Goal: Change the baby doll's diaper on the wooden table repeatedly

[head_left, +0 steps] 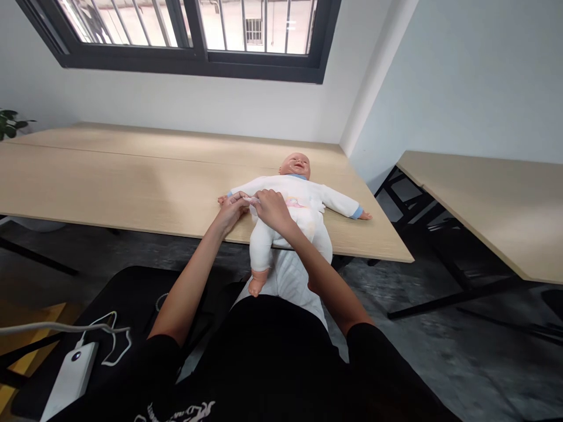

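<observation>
A baby doll point(314, 190) in a white outfit with blue cuffs lies on its back, arms spread and legs hanging over the table's near edge. A white diaper point(305, 218) appears to be around its hips, with a coloured print at the waist. Beside the doll's hip on the left, my left hand point(232, 212) is closed, its fingertips pinching a small whitish-pink strip point(251, 200). My right hand point(270, 208) meets it there, fingers bent around the strip's other end and partly covering the doll's waist. Whether the strip belongs to the diaper is hidden.
The doll's wooden table point(109, 181) runs along the wall beneath a window point(197, 55). Another table point(488, 205) stands to the right. A black chair point(132, 293) at the lower left holds a white power bank point(73, 375) with a cable point(57, 326).
</observation>
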Motion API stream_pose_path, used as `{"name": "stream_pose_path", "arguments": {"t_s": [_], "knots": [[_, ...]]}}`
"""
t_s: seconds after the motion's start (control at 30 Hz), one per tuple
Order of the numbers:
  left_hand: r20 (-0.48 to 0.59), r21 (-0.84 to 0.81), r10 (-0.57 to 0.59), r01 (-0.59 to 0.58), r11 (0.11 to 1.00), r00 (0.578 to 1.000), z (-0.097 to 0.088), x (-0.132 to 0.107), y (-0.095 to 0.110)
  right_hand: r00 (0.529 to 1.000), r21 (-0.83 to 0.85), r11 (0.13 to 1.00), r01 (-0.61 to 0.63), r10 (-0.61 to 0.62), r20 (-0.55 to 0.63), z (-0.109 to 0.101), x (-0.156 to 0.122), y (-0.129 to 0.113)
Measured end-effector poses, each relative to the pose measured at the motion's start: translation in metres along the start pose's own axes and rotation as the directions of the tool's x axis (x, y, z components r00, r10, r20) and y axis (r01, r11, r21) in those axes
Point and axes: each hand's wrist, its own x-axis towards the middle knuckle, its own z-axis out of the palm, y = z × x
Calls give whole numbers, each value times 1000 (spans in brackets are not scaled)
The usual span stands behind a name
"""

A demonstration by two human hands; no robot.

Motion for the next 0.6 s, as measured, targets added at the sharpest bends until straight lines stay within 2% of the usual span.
{"name": "stream_pose_path", "arguments": {"t_s": [0.1, 0.2, 0.37, 0.6], "knots": [[32, -2, -14, 14, 1000, 999, 0, -2, 1, 998, -70, 997, -44, 41, -39, 2, -1, -1], [94, -13, -51, 52, 999, 994, 2, -5, 0, 995, -59, 996, -60, 54, -86, 3, -1, 0], [167, 42, -55, 49, 998, 984, 4, -7, -3, 993, -34, 995, -91, 88, -76, 0, 0, 1], [139, 93, -93, 80, 992, 986, 4, -6, -5, 991, -14, 996, -93, 91, -96, 0, -1, 0]]}}
